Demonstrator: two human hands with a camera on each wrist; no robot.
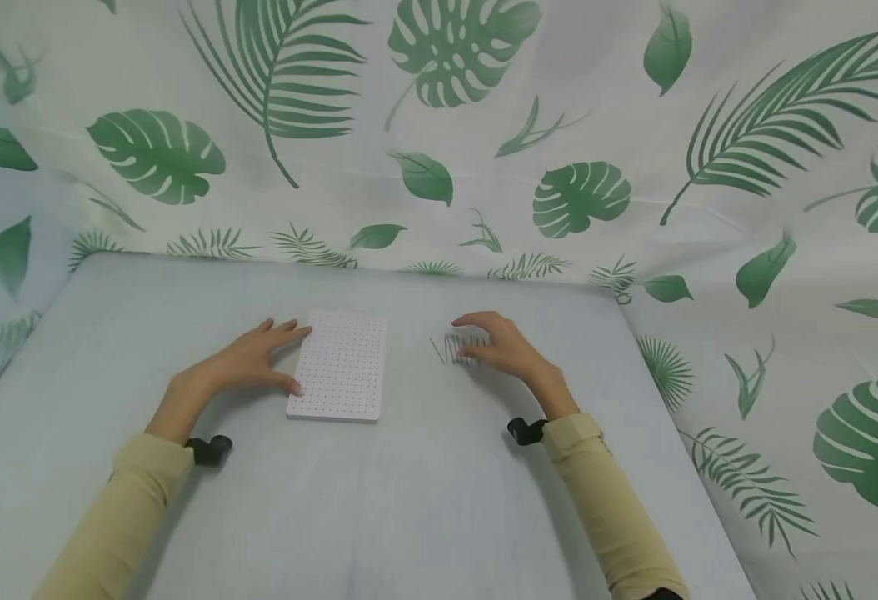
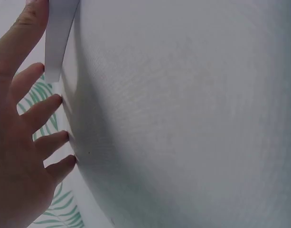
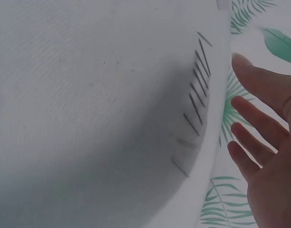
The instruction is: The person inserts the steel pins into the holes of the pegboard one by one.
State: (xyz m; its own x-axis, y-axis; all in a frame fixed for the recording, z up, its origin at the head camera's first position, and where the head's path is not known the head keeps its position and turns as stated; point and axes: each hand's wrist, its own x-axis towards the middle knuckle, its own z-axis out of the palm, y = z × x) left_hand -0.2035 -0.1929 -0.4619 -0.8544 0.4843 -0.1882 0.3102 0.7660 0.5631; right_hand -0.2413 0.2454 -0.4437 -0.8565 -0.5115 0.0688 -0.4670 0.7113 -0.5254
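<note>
1. white dotted board (image 1: 341,367) lies flat; the left hand (image 1: 251,360), spread rather than gripping, touches its left side, likely for steadiness.
2. the right hand (image 1: 505,346), relaxed, empty, hovers by dark rods (image 3: 195,109), seemingly rowed for access.

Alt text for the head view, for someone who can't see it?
A person's left hand touches the left edge of a white dotted board on a pale table; their right hand hovers above a row of thin dark rods. A leaf-print backdrop stands behind.
</note>
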